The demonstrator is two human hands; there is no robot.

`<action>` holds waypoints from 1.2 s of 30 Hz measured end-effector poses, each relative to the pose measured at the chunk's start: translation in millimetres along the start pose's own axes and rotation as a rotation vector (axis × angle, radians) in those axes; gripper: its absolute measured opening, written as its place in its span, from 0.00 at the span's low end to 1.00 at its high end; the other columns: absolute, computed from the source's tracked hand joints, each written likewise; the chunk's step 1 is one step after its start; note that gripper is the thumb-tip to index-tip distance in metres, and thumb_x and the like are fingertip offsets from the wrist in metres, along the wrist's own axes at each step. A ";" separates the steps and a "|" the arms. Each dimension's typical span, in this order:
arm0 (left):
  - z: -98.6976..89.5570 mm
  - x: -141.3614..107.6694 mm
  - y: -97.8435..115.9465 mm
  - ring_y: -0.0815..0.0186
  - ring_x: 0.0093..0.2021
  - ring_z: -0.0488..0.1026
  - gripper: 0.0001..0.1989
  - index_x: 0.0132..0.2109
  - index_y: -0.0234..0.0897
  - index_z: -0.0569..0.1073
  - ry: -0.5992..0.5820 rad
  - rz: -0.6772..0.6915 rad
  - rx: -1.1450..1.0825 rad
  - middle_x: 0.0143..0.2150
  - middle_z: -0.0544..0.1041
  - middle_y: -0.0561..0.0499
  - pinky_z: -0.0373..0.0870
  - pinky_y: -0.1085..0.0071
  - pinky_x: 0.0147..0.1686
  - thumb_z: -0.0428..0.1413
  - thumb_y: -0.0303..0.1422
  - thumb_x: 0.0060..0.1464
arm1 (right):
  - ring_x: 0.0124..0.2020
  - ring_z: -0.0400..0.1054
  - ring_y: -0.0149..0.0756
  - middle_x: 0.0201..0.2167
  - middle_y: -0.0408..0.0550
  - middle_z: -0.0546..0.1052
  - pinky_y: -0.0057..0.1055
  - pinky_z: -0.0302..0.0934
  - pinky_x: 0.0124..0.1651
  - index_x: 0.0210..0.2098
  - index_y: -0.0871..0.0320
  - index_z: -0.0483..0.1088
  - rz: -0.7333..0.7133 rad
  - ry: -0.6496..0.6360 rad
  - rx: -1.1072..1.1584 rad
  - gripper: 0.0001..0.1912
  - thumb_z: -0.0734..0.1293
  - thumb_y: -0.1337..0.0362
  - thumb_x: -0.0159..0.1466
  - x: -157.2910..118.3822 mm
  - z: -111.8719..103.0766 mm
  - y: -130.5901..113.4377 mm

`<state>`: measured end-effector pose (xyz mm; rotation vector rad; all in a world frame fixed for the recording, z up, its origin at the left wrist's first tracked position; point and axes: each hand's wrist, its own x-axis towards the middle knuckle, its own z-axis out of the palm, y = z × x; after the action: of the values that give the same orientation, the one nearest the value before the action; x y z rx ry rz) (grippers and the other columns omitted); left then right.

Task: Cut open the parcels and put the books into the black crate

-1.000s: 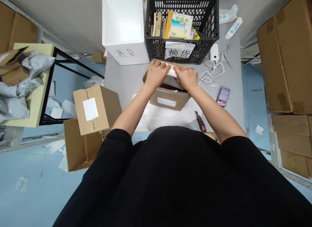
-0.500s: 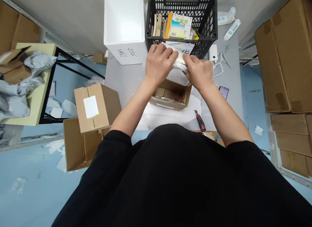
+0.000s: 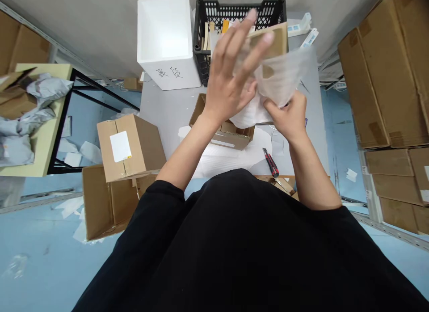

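Note:
My right hand [image 3: 290, 115] grips the lower edge of white foam wrap [image 3: 284, 77], which is blurred and partly opened. Inside the wrap a tan, book-like item [image 3: 279, 41] shows at the top. My left hand [image 3: 229, 75] has its fingers spread in front of the wrap's left side, smeared by motion. Below both hands an open cardboard box [image 3: 234, 137] stands on the grey table [image 3: 167, 111]. Behind them is a black crate [image 3: 201, 61] with books, largely covered by my left hand and the wrap.
A white foam box [image 3: 164, 70] stands left of the crate. A red and black cutter [image 3: 271, 162] lies near the table's front edge. Stacked cartons [image 3: 124, 146] are at the left, larger ones [image 3: 372, 88] at the right. Grey parcels [image 3: 16, 146] lie on a side table.
The wrapped bundle has opened out and a tan item now shows. My left hand has let go and spread its fingers. My right hand has moved slightly right and lower.

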<state>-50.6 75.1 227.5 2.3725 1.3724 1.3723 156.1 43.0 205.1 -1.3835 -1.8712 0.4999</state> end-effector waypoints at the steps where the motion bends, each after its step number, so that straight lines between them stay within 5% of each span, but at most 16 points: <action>1: 3.0 -9.2 3.0 0.53 0.75 0.41 0.28 0.63 0.52 0.63 0.073 -0.041 -0.014 0.67 0.63 0.47 0.47 0.52 0.71 0.57 0.48 0.58 | 0.52 0.71 0.49 0.47 0.54 0.78 0.48 0.67 0.53 0.54 0.59 0.71 0.026 0.017 0.067 0.23 0.61 0.53 0.66 -4.6 1.2 1.6; 5: 30.4 -58.3 7.8 0.53 0.65 0.62 0.25 0.57 0.47 0.63 0.306 -0.368 -0.186 0.60 0.67 0.43 0.61 0.52 0.64 0.59 0.49 0.57 | 0.56 0.70 0.51 0.51 0.57 0.78 0.53 0.68 0.55 0.55 0.59 0.71 0.189 0.044 0.324 0.26 0.64 0.50 0.64 -26.7 14.1 12.5; 9: 57.4 -101.5 11.4 0.61 0.54 0.73 0.19 0.50 0.44 0.66 0.198 -0.576 -0.492 0.47 0.73 0.48 0.69 0.59 0.56 0.55 0.51 0.61 | 0.54 0.73 0.49 0.49 0.56 0.80 0.49 0.70 0.54 0.52 0.61 0.72 0.405 0.021 0.550 0.26 0.69 0.51 0.60 -56.2 30.7 24.2; 15: 64.9 -141.0 30.1 0.65 0.47 0.76 0.21 0.56 0.46 0.64 0.146 -0.841 -0.789 0.46 0.76 0.50 0.73 0.64 0.50 0.58 0.46 0.61 | 0.50 0.76 0.46 0.45 0.52 0.82 0.43 0.72 0.52 0.47 0.60 0.74 0.671 0.011 0.755 0.23 0.73 0.56 0.54 -101.1 43.9 33.0; 22: 78.8 -184.2 54.9 0.60 0.49 0.77 0.13 0.47 0.37 0.73 -0.137 -1.116 -1.004 0.46 0.80 0.48 0.73 0.67 0.48 0.58 0.39 0.59 | 0.47 0.77 0.47 0.41 0.53 0.83 0.40 0.73 0.49 0.42 0.60 0.75 0.870 0.027 0.781 0.21 0.75 0.58 0.50 -162.1 40.8 54.1; 30: 145.0 -215.7 95.3 0.61 0.46 0.77 0.14 0.47 0.37 0.71 -0.215 -1.351 -1.092 0.48 0.80 0.46 0.73 0.69 0.46 0.60 0.32 0.52 | 0.44 0.78 0.45 0.40 0.51 0.83 0.38 0.74 0.48 0.41 0.57 0.73 0.991 0.041 0.746 0.19 0.73 0.57 0.52 -219.9 18.6 111.6; 36: 188.3 -221.8 123.0 0.62 0.46 0.77 0.16 0.48 0.36 0.71 -0.247 -1.264 -1.127 0.48 0.80 0.46 0.72 0.71 0.44 0.59 0.30 0.51 | 0.46 0.78 0.45 0.42 0.52 0.82 0.40 0.75 0.49 0.44 0.56 0.72 0.971 -0.001 0.708 0.21 0.72 0.55 0.52 -237.9 -18.1 145.3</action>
<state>122.8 -95.2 25.7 0.6383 1.1058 0.9116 296.8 -131.3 38.3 -1.6587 -0.7374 1.4542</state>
